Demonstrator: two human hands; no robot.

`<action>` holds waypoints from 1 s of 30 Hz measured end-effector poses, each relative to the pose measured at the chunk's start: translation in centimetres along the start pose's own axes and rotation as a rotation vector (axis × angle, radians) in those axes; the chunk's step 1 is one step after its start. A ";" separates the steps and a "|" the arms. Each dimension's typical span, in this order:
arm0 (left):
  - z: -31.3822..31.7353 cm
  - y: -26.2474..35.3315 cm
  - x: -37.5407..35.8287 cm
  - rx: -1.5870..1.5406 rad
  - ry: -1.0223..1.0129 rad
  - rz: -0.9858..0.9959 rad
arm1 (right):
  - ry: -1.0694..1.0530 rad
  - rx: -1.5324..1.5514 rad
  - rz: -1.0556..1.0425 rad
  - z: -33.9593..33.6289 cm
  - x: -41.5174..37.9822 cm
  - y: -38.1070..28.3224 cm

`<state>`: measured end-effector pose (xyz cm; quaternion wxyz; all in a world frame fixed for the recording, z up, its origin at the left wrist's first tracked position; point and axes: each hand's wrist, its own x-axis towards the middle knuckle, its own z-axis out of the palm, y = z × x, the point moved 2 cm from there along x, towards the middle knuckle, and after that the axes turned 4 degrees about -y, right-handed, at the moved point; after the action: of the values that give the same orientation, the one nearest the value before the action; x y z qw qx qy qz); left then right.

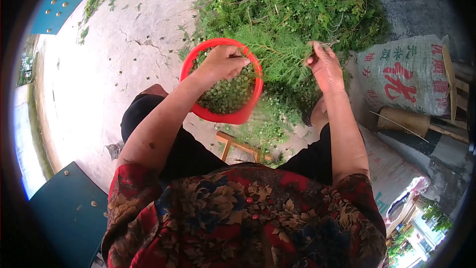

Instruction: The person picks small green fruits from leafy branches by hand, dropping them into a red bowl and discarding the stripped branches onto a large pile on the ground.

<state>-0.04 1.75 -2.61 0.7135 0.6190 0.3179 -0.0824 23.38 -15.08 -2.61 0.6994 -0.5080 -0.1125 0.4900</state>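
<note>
My left hand (221,63) is over the red basin (258,85), its fingers closed in a pinch. What they hold, if anything, is too small to make out. Many small round green seed cones (225,94) lie in the basin. My right hand (327,69) grips the stem end of a feathery green conifer sprig (282,52) between thumb and fingers. The sprig stretches leftward from that hand toward the basin's right rim. Behind it rises a large heap of cut conifer branches (297,5), with small cones among the foliage.
A printed woven sack (404,77) stands at the right, with a woven roll and a thin stick (399,125) below it. A wooden stool frame (233,144) is between my legs. Blue-green panels (69,213) stand at the left. Scattered cones dot the concrete floor (144,30).
</note>
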 end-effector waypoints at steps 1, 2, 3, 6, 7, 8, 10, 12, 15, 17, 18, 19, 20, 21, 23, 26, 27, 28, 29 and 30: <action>0.2 -0.1 0.1 0.081 0.004 0.086 | -0.002 0.010 -0.002 -0.2 0.0 0.0; 0.5 -0.1 0.1 0.161 0.010 0.172 | -0.005 0.019 -0.004 -0.2 -0.1 0.1; 1.0 0.3 -0.2 0.241 0.018 0.257 | -0.005 0.028 0.009 -0.1 -0.1 0.4; 3.0 1.4 -1.2 -0.172 -0.142 0.183 | -0.008 0.057 0.047 0.8 -0.5 1.1; 3.4 1.3 -1.0 -0.153 -0.129 0.199 | -0.010 0.070 0.058 1.3 -0.6 1.4; 3.6 1.0 -0.8 -0.133 -0.115 0.218 | -0.013 0.083 0.067 1.6 -0.5 1.4; 3.5 1.1 -0.7 0.040 -0.122 0.155 | 0.005 0.081 0.024 1.5 -0.4 1.0; 2.9 1.6 -0.9 0.338 -0.151 -0.001 | 0.057 0.038 -0.050 0.1 -0.1 -0.1; 3.6 0.2 -1.5 0.795 -0.117 0.195 | 0.228 -0.744 0.125 -6.0 0.8 0.5; 4.0 -0.8 -2.1 1.004 -0.150 0.217 | 0.225 -1.271 0.458 -11.4 1.8 2.8; 4.2 -1.4 -2.4 1.054 -0.187 0.230 | -0.193 -2.080 0.537 -14.2 3.0 4.4; 4.2 -1.6 -2.7 1.108 -0.223 0.242 | 0.078 -1.729 0.706 -13.7 2.5 4.2; 4.0 -1.6 -3.0 1.109 -0.218 0.252 | -0.019 -1.917 0.687 -12.9 3.9 4.2; 4.0 -1.6 -3.4 1.109 -0.217 0.257 | -0.125 -2.100 0.668 -11.9 5.7 4.4; 3.8 -1.5 -3.7 1.095 -0.218 0.256 | -0.174 -1.999 0.272 3.4 7.8 -1.3; 3.5 -1.3 -3.5 1.063 -0.224 0.230 | -0.279 -0.939 -0.402 18.1 10.6 -13.1; 3.6 -1.4 -3.5 1.057 -0.223 0.222 | -0.348 -0.535 -0.460 19.8 11.1 -15.0; 3.3 -1.2 -3.3 1.058 -0.215 0.218 | -0.407 -0.125 -0.514 20.6 11.8 -16.3; 2.9 -0.8 -3.2 1.087 -0.208 0.233 | -0.308 -0.332 -0.387 19.1 14.0 -15.5; 2.8 -0.6 -3.4 1.106 -0.203 0.243 | -0.205 -0.537 -0.245 15.6 16.9 -12.8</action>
<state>-2.02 -1.95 -1.14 0.3151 0.9211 0.0837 -0.2128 28.85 7.78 9.32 0.5790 -0.6051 -0.3685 0.4034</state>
